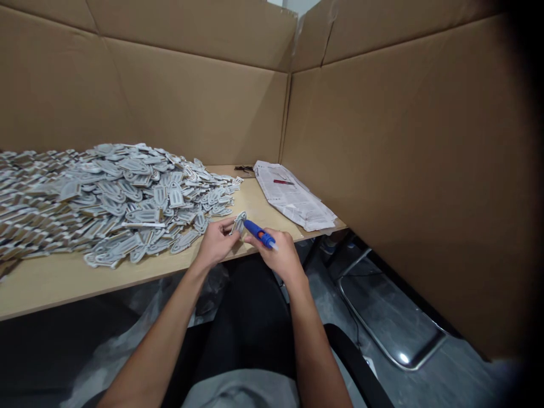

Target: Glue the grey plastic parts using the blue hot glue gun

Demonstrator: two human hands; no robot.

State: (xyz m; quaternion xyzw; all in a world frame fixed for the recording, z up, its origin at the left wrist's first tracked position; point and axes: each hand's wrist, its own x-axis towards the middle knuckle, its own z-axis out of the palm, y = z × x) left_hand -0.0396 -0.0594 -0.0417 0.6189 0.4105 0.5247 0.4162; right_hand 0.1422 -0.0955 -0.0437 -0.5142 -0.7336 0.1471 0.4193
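My left hand (220,242) pinches a small grey-white slotted plastic piece (239,222) with one rounded end, held up at the front edge of the table. In my right hand (278,253) is a blue pen-shaped tool (259,233) with an orange part and a whitish rear end. Its front end meets or overlaps the piece; whether they touch, I cannot tell. Left of my hands spreads a large heap of similar plastic pieces (127,187), some of them with brownish edges.
Newspaper sheets (293,198) with a red pen-like item (283,182) lie on the table (250,199) at right. A small dark object (244,169) sits behind. Tall cardboard walls (191,102) enclose the back and right. A metal-framed chair (403,358) stands on the floor, lower right.
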